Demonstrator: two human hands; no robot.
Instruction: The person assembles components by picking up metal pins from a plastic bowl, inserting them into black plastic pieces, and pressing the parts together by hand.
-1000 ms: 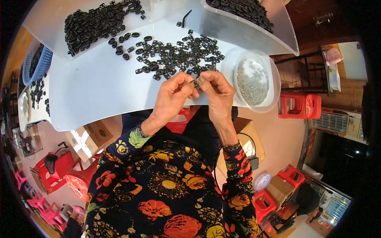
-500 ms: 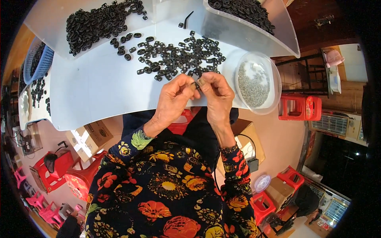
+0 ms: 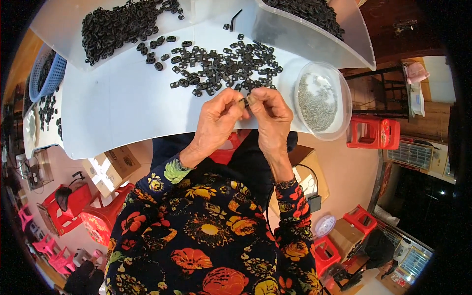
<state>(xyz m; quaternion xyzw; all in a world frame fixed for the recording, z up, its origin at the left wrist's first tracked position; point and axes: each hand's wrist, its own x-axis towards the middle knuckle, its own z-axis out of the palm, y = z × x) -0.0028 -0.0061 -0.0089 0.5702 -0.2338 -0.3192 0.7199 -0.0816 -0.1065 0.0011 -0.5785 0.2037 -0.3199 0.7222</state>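
Observation:
Close together over the table's near edge, my left hand (image 3: 215,120) and my right hand (image 3: 274,112) meet at their fingertips. Both are closed in a pinch on a small black plastic piece (image 3: 246,102), which looks like part of a cord lock; fingers hide most of it. Just beyond them a loose spread of black cord-lock pieces (image 3: 223,66) lies on the white table (image 3: 108,113). Some are oval with two holes, others smaller and squarish. To the right of my right hand stands a round clear tub (image 3: 346,110) with many small metal springs (image 3: 317,105) inside.
A translucent bin (image 3: 309,42) of black pieces stands at the far right, and another heap (image 3: 115,32) fills a tray at the far left. A thin bent black stick (image 3: 235,20) lies between them. A blue basket (image 3: 58,76) is at the left; red stools (image 3: 373,132) stand around.
The view has shifted slightly. My hands stay pinched together in nearly the same place, with the fingertips slightly closer over the black piece.

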